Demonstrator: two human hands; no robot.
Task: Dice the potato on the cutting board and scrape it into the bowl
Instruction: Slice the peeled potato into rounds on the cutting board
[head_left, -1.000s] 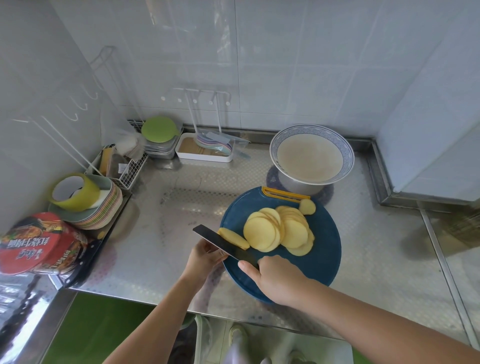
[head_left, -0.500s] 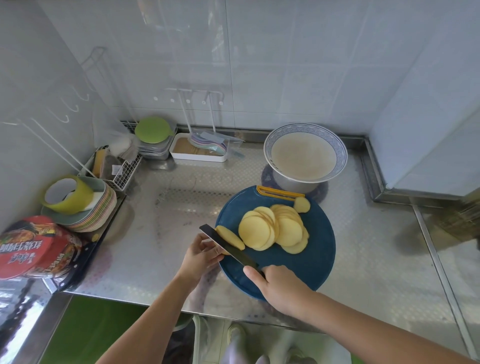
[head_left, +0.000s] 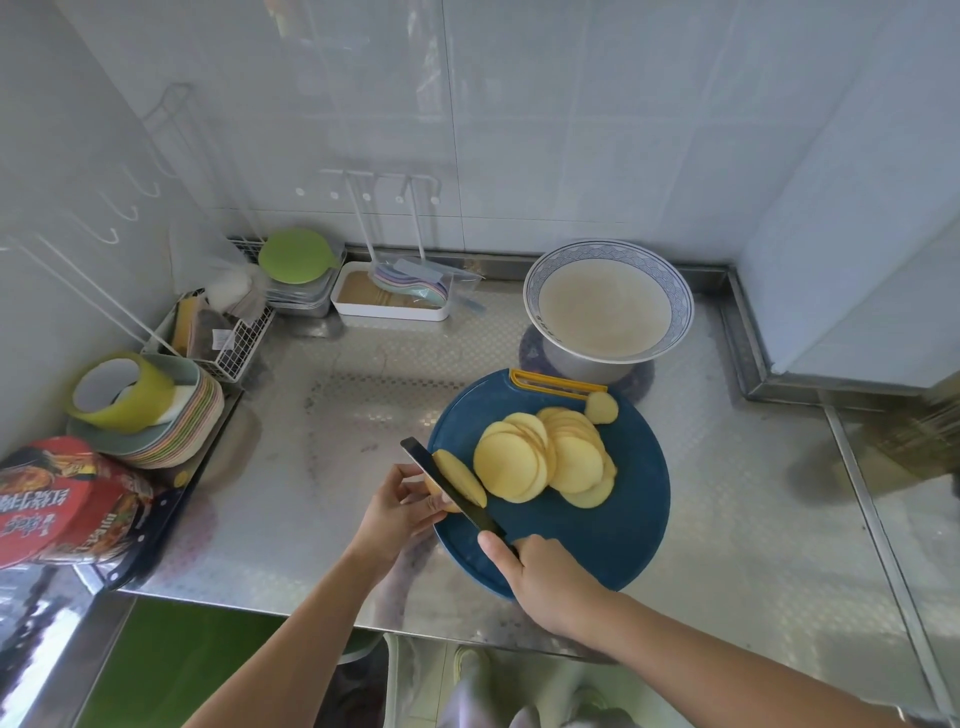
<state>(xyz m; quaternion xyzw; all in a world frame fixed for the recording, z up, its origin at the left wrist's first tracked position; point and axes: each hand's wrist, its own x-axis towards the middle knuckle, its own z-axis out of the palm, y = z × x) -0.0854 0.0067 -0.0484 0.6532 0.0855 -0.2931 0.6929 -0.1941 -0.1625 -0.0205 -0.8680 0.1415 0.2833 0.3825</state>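
1. The left hand (head_left: 400, 512) pinches the last potato end (head_left: 439, 500) with curled fingertips at the 9 o'clock edge of the cutting board (head_left: 597, 530).
2. The right hand (head_left: 545, 577) is wrapped round the handle of the knife (head_left: 447, 480) at 6 o'clock. The blade points toward 10 o'clock, and a fresh slice leans on its far side.
3. The cut slices (head_left: 540, 460) lie fanned over the board's middle. One small round sits at 12 o'clock, and the bowl (head_left: 532, 306) stands just past the board at 1 o'clock.
4. To do this step well, I would tuck the left fingertips back, since the end is thin. I would keep the blade upright and press straight down.
5. The task is only part done, by my reading: these are rounds, not dice. Stacking a few, cutting strips and then crossing them should come before scraping.
6. Against half a second ago, very little differs. Both hands and the knife stay at the same edge, and the pile looks unchanged.
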